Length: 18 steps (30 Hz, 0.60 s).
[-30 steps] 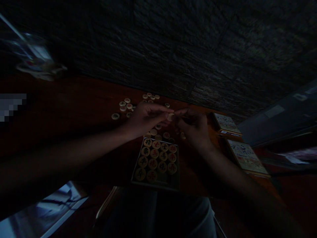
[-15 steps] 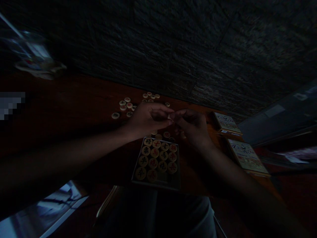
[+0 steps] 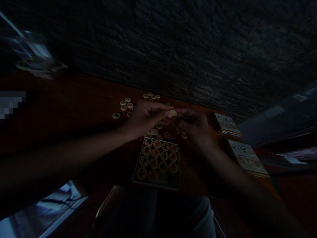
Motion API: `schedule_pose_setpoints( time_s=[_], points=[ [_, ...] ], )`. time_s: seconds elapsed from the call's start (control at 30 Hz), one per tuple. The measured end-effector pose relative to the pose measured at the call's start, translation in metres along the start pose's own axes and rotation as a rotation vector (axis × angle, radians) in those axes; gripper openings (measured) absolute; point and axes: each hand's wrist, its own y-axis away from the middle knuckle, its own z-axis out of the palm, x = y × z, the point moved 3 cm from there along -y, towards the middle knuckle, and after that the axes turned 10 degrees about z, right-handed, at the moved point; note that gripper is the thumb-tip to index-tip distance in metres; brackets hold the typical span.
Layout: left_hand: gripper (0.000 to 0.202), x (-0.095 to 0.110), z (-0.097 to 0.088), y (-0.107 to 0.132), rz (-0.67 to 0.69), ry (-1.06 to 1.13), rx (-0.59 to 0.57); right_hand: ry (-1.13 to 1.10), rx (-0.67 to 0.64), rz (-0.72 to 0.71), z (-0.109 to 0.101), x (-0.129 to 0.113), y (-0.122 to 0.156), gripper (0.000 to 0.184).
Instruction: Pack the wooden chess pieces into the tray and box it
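Note:
My left hand (image 3: 148, 117) pinches a Chinese chess piece (image 3: 172, 114) between thumb and fingers, its pale blank face in view. The curled fingers of my right hand (image 3: 194, 124) meet the right edge of the same piece. Below the hands lies an open box (image 3: 168, 183) with rows of round pieces in it, marked in black or red characters. A bare patch shows in the box's lower right corner. Loose pieces (image 3: 167, 135) lie just beyond the box, some partly hidden by my hands; a red-marked piece (image 3: 183, 135) is under my right hand.
More loose pieces (image 3: 123, 103) are scattered on the wooden table (image 3: 81, 96) at left and near the stone wall (image 3: 158, 49). Two printed boxes (image 3: 247, 157) lie along the right side. A pale dish (image 3: 42, 69) with objects stands at far left. The scene is dark.
The piece between my hands has turned from edge-on to showing its pale flat face. My right fingertips have drawn back slightly to the right. The box and its pieces have stayed put.

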Motion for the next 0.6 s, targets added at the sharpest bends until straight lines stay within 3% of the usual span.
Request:
schedule_pose_setpoints(
  time_s=[0.33,0.6],
  points=[
    [0.031,0.0002,0.0054,0.0036,0.097,-0.139,-0.121,0.038,0.026,0.032,0.0032,0.0014,0.001,0.036],
    [0.031,0.0005,0.0045,0.0025,0.04,-0.094,-0.105,0.026,-0.005,0.035,0.0063,-0.0049,0.0032,0.035]
  ],
)
